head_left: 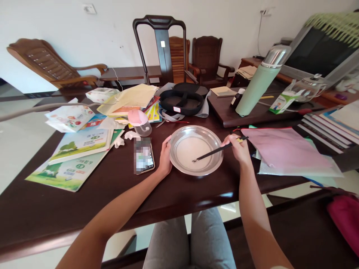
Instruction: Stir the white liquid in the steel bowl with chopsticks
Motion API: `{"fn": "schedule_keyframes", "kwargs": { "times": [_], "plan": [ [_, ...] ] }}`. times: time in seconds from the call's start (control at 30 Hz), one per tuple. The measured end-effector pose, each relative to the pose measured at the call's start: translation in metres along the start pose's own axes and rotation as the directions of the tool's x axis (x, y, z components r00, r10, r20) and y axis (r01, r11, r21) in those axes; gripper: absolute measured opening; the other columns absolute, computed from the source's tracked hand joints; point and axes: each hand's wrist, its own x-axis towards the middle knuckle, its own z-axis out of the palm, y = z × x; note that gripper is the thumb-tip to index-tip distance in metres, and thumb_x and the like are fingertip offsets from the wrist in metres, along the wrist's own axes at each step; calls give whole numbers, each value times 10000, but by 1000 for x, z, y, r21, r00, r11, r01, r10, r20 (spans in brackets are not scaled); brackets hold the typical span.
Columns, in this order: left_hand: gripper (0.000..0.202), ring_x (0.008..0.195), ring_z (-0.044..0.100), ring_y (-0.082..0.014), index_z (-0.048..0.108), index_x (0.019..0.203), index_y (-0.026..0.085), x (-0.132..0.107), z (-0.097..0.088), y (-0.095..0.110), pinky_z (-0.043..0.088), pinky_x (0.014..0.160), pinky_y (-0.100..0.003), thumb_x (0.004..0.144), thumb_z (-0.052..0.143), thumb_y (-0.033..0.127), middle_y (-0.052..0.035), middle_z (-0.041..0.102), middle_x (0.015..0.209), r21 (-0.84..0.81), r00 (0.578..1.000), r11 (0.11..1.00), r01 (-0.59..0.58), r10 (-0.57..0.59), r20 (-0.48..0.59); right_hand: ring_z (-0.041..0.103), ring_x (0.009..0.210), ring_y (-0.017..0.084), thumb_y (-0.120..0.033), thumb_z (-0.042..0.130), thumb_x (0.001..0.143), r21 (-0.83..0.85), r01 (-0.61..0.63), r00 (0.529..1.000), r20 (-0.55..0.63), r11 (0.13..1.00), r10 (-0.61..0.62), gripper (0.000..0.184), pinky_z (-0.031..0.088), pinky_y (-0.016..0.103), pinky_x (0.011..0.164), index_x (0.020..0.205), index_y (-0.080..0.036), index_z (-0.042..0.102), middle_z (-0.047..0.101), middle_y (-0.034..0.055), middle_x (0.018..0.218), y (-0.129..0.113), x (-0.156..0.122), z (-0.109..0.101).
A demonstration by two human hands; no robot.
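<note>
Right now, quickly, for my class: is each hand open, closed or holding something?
Left hand: cupped against the metal bowl; whether its grip is closed cannot be told.
Right hand: closed, holding black chopsticks.

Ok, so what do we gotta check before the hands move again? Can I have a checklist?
1. Left hand against the side of the metal bowl: ok.
2. Right hand holding the black chopsticks: ok.
3. Chopstick tips inside the bowl: ok.
4. Pale contents smooth all through: cannot tell.
5. Phone apart from the bowl: ok.
6. Crumpled tissues off the table: not ok.
</note>
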Motion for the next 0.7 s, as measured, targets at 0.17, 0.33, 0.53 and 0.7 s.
{"fn": "schedule_keyframes", "kwargs": {
  "times": [0.17,0.33,0.53,0.7],
  "plan": [
    [611,1457,644,-325,698,1371,287,-1,1,2,513,1225,-469,902,781,669,-102,705,1558,-4,1000,1000,4,-4,-8,755,652,237,-758,797,884,-11,17,998,-54,1000,-17,531,656,418,779,684,-272,719,756,6,643,-2,1,3],
    [608,1431,662,-321,704,1377,283,-3,1,6,533,1198,-450,899,792,649,-100,708,1556,4,1000,1000,8,-8,-2,689,547,212,-751,790,886,37,51,973,-228,998,-41,571,634,395,689,619,-274,626,675,-14,545,3,3,-4],
    [609,1456,645,-333,713,1355,275,-3,3,6,522,1215,-457,888,801,657,-109,703,1563,3,1000,1000,6,-6,-26,761,662,242,-722,772,921,-5,20,1000,-11,1000,-20,501,658,418,751,695,-281,702,763,8,656,0,-1,5],
    [647,1455,643,-332,695,1376,273,-3,3,6,521,1219,-465,881,800,677,-115,698,1565,-10,1000,1000,14,-14,-8,715,575,216,-752,780,900,14,59,978,-201,998,-55,552,646,408,741,653,-272,662,709,-14,582,5,4,-2]
  ]
}}
